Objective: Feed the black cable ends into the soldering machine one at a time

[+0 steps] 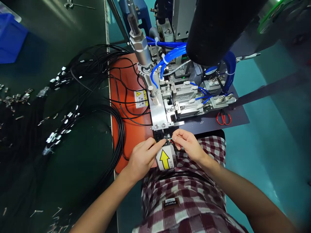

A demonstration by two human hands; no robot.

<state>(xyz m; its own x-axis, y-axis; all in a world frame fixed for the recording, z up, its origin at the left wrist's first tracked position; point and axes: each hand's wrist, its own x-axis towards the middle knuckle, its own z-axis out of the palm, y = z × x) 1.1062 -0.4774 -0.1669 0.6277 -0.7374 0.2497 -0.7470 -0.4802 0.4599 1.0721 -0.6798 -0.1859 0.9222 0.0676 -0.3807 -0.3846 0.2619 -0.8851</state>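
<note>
Thin coloured wires (169, 139), one of them red, span the small gap between my fingertips at the machine's front. My left hand (143, 157) is closed, thumb and index finger together at the wires' left end; the cable part in its grip is mostly hidden. With thumb and index finger, my right hand (188, 145) pinches the wires' other end. Just below the fingertips is a white plate with a yellow arrow (164, 159). Directly behind them stands the machine's metal head block (159, 118). Black cables (121, 129) run over the orange mat beside my left hand.
Bundled black cables with shiny metal ends (52, 137) lie on the dark table (73, 174) at left. A blue bin (11, 38) stands at the far left. Red-handled scissors (223, 118) rest right of the machine. Blue air tubes (175, 53) and a black cylinder (213, 32) rise behind.
</note>
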